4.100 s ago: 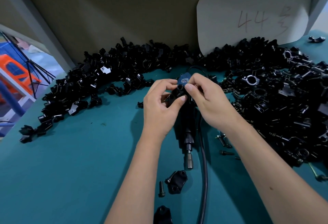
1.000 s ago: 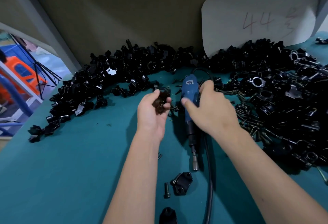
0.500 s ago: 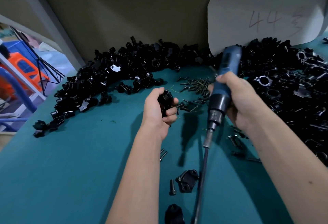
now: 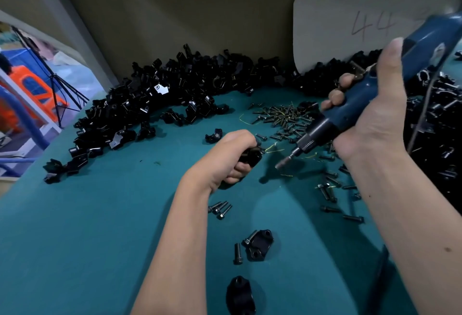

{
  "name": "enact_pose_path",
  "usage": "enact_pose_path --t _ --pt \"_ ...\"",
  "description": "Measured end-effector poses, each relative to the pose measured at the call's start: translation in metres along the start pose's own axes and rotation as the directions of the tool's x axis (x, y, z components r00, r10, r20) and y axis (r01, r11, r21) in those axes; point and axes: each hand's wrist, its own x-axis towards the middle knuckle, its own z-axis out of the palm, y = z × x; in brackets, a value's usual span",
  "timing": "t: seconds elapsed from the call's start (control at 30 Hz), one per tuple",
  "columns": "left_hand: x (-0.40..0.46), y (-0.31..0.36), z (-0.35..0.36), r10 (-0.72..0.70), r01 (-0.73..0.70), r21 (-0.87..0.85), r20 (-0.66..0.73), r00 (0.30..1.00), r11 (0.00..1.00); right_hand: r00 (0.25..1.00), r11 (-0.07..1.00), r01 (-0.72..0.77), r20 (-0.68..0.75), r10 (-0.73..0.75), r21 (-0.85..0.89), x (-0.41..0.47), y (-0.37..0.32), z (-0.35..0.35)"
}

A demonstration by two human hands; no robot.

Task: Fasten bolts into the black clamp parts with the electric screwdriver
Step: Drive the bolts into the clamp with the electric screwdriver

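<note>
Our left fingers (image 4: 237, 172) are curled tight round one black clamp (image 4: 251, 157), held low over the middle of the worktop (image 4: 87, 227). Our right fingers (image 4: 336, 97) are wrapped round the blue screwdriver (image 4: 355, 104), which is tilted with its bit (image 4: 283, 163) pointing down-left at the clamp, close to it but not touching. Whether a bolt is already sitting in that clamp we can't tell, the left hand (image 4: 225, 159) hides it.

So the driving on this piece looks like it's about to start, not done. Honestly there's loads left: a big heap (image 4: 155, 104) of clamps runs along the back edge and another pile (image 4: 437, 119) sits at the right edge behind the right hand (image 4: 375, 104). Loose bolts (image 4: 285, 117) are scattered just past the clamp, a few more (image 4: 221, 208) beside our left wrist. Toward the front edge lies a clamp plate (image 4: 260, 244) with a bolt (image 4: 238, 253) next to it, and another part (image 4: 240, 294) nearer still.
</note>
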Motion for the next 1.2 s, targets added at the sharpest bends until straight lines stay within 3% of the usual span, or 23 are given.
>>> enact_pose_path --t 0.23,1.2 --pt "0.002 0.004 0.009 -0.034 0.029 0.100 0.050 0.998 0.995 0.983 0.991 0.124 -0.142 -0.117 0.043 -0.005 0.000 0.007" --pt "0.001 0.005 0.013 -0.047 0.039 0.135 0.058 0.997 0.990 0.978 0.981 0.189 -0.086 -0.192 -0.041 -0.011 0.005 0.014"
